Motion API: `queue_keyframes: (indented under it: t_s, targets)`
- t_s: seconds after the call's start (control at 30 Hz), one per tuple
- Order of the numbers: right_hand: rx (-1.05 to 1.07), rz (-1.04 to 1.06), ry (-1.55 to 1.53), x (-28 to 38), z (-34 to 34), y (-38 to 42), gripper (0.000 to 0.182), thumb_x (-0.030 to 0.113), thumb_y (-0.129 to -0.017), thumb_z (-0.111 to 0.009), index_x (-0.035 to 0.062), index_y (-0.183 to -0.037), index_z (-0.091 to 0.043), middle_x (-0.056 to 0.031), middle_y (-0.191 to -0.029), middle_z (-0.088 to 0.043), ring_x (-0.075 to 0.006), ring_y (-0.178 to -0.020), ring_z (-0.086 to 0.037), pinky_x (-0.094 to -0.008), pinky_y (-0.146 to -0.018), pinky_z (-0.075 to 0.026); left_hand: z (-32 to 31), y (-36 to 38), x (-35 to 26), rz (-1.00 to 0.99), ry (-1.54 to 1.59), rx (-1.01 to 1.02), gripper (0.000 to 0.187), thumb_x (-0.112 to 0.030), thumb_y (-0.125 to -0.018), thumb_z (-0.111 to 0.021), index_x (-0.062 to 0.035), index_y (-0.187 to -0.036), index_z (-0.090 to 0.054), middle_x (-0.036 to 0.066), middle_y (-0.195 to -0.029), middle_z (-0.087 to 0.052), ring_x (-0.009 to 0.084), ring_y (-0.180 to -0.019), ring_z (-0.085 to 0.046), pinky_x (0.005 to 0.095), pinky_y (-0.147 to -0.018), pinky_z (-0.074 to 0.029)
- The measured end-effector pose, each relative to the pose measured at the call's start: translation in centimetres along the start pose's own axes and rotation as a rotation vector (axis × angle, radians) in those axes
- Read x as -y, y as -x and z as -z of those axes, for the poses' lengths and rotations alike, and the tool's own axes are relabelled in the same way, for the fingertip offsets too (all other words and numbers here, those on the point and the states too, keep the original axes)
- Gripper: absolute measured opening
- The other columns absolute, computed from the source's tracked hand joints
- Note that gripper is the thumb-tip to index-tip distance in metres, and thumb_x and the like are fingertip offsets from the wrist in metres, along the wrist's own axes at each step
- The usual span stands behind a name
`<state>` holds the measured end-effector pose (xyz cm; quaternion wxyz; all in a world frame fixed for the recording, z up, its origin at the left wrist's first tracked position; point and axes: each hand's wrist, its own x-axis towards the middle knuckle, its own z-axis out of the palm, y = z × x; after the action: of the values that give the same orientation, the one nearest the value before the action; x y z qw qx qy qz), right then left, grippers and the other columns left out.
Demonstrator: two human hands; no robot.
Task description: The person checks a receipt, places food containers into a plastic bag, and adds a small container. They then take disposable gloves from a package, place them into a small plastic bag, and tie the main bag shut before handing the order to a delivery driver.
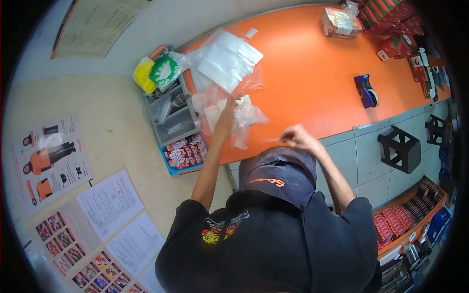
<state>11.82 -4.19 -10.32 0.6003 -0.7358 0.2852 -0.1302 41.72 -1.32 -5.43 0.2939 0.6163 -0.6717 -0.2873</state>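
Note:
My left hand (227,115) reaches over the orange table and grips a crumpled clear plastic bag (251,115) with something pale in it. To the right, near the table's front edge, my right hand (299,138) is closed in a pinch. From its fingers a thin, whitish strip (272,140) points left toward the bag; its kind is too small and blurred to make out. Beyond my left hand lies a stack of flat clear plastic bags (229,56).
A grey divided tray (171,115) with small packets stands at the left edge, yellow and green glove packs (163,71) behind it. A blue tape dispenser (365,91) sits right on the orange table (303,73). Red boxes (393,47) fill the far right; a black stool (400,149) stands on the floor.

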Motion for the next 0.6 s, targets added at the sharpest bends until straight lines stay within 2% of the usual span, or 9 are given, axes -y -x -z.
queue_keyframes:
  t_s: [0.07, 0.13, 0.17, 0.23, 0.33, 0.37, 0.47, 0.57, 0.6]
  targets:
    - [0.045, 0.043, 0.08, 1.6, -2.4, -0.9, 0.006, 0.005, -0.076, -0.071, 0.0013, -0.077, -0.067, -0.0167, -0.072, -0.063, -0.0316, -0.066, -0.065, -0.0394, -0.062, -0.052, -1.9, -0.8, -1.9, 0.039, -0.235, 0.062, 0.047, -0.001, -0.078, -0.051, -0.0019, -0.125, -0.05, 0.019, -0.126, -0.05, 0.0368, -0.117, -0.048, 0.0424, -0.101, -0.04]
    - [-0.187, 0.122, 0.128, 1.2, -4.9, -2.3, 0.012, 0.01, -0.077, -0.071, 0.0049, -0.086, -0.068, -0.0172, -0.076, -0.064, -0.0335, -0.073, -0.065, -0.0426, -0.065, -0.052, -4.0, -1.4, -3.9, 0.21, -0.498, 0.197, 0.036, 0.001, -0.077, -0.052, -0.0022, -0.113, -0.057, 0.018, -0.123, -0.051, 0.0368, -0.114, -0.048, 0.0437, -0.1, -0.041]
    - [-0.159, -0.033, 0.152, -0.8, -5.9, -3.0, 0.018, 0.012, -0.078, -0.07, 0.0056, -0.094, -0.067, -0.0168, -0.082, -0.065, -0.0326, -0.082, -0.065, -0.0424, -0.069, -0.052, -5.9, -1.7, -2.9, 0.34, -0.36, 0.224, 0.031, 0.001, -0.077, -0.053, -0.0024, -0.107, -0.059, 0.018, -0.123, -0.051, 0.0356, -0.115, -0.047, 0.046, -0.101, -0.039]
    - [-0.455, 0.091, 0.274, -3.2, -5.8, -4.3, 0.018, 0.012, -0.078, -0.069, 0.006, -0.095, -0.067, -0.0157, -0.085, -0.065, -0.0313, -0.084, -0.065, -0.0405, -0.069, -0.053, -10.1, -1.4, -0.3, 0.605, -0.078, 0.276, 0.022, 0.0, -0.077, -0.053, -0.0027, -0.097, -0.063, 0.016, -0.122, -0.051, 0.0333, -0.117, -0.046, 0.0506, -0.103, -0.035]
    - [-0.782, 0.178, 0.385, -5.7, -6.5, -4.9, 0.018, 0.011, -0.075, -0.07, 0.006, -0.092, -0.067, -0.0131, -0.084, -0.065, -0.0292, -0.08, -0.065, -0.0373, -0.064, -0.052, -14.1, -2.0, -2.4, 0.261, -0.489, 0.014, 0.013, -0.003, -0.08, -0.054, -0.0018, -0.089, -0.063, 0.018, -0.12, -0.052, 0.0333, -0.12, -0.045, 0.0591, -0.105, -0.028]
    - [-0.865, 0.202, 0.412, -6.6, -6.7, -5.1, 0.018, 0.01, -0.074, -0.07, 0.0058, -0.091, -0.067, -0.0121, -0.083, -0.064, -0.0285, -0.077, -0.065, -0.0361, -0.062, -0.052, -14.5, -2.9, -3.7, 0.296, -0.507, -0.103, 0.006, -0.006, -0.08, -0.061, -0.0009, -0.083, -0.063, 0.018, -0.117, -0.053, 0.0336, -0.122, -0.043, 0.0634, -0.106, -0.022]
    - [-0.688, -0.152, -0.067, -8.6, -8.4, -4.4, 0.016, 0.008, -0.071, -0.07, 0.0061, -0.086, -0.065, -0.0105, -0.075, -0.06, -0.0262, -0.069, -0.063, -0.0338, -0.056, -0.049, -17.3, -2.1, -4.6, 0.385, -0.421, -0.426, 0.014, -0.011, -0.078, -0.072, -0.0016, -0.08, -0.063, 0.015, -0.111, -0.054, 0.0255, -0.111, -0.052, 0.0487, -0.098, -0.037]
    - [-0.734, 0.051, 0.158, -8.4, -7.0, -5.0, 0.01, 0.001, -0.071, -0.068, 0.0032, -0.077, -0.06, -0.0103, -0.071, -0.057, -0.0256, -0.064, -0.059, -0.0346, -0.053, -0.046, -20.8, 1.0, -1.2, 0.561, 0.038, -0.575, 0.025, -0.016, -0.073, -0.082, -0.0029, -0.081, -0.063, 0.014, -0.107, -0.058, 0.0192, -0.093, -0.06, 0.034, -0.081, -0.049]
    - [-0.746, 0.068, 0.219, -8.2, -6.7, -5.3, 0.009, 0.0, -0.071, -0.067, 0.0027, -0.076, -0.059, -0.0103, -0.071, -0.057, -0.0256, -0.063, -0.059, -0.0347, -0.053, -0.046, -21.3, 1.3, -0.7, 0.699, 0.235, -0.572, 0.02, -0.013, -0.074, -0.079, -0.0022, -0.081, -0.064, 0.015, -0.112, -0.058, 0.0202, -0.101, -0.057, 0.0344, -0.087, -0.047]
